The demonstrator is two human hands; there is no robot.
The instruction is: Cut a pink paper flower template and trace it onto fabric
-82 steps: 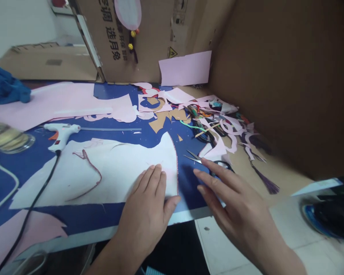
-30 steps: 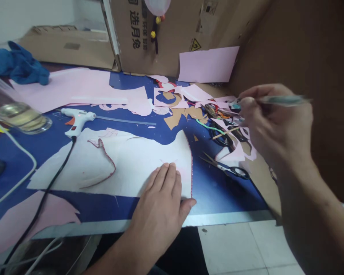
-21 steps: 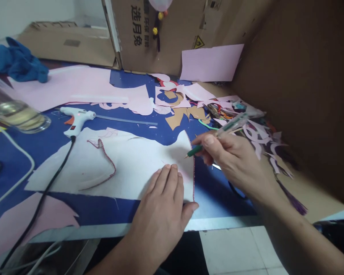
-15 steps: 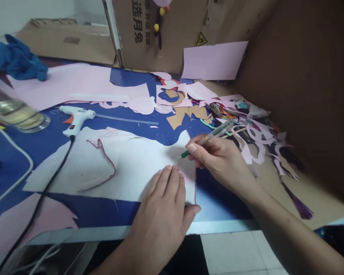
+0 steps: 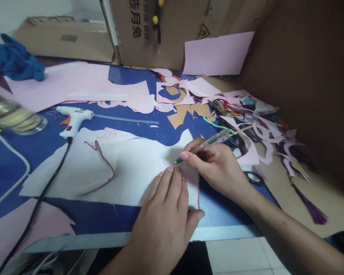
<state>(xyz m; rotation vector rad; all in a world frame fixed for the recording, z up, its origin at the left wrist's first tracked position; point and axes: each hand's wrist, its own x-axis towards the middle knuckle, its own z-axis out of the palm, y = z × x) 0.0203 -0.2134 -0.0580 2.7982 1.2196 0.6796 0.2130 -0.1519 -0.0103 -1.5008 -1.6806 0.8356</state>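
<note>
A white piece of cloth with red stitching along its right edge lies on the blue table top. My left hand rests flat on its front right part, fingers stretched out and thumb spread past the stitched edge. In my right hand is a clear pen with a green grip, pinched near the tip. The pen tip is just beyond my left fingertips, at the cloth; whether it touches cannot be made out. A strip of red stitching curves across the left half of the cloth.
A white hot glue gun with a glue stick lies behind the cloth, its black cord crossing the cloth's left side. A glass stands at left. Pink paper scraps, scissors and a purple tassel lie right. Cardboard walls the back.
The pen tip has moved slightly left and nearer, towards my left fingertips. My left hand stays flat on the cloth. The view has shifted a little, and a scissors handle shows beside my right wrist.
</note>
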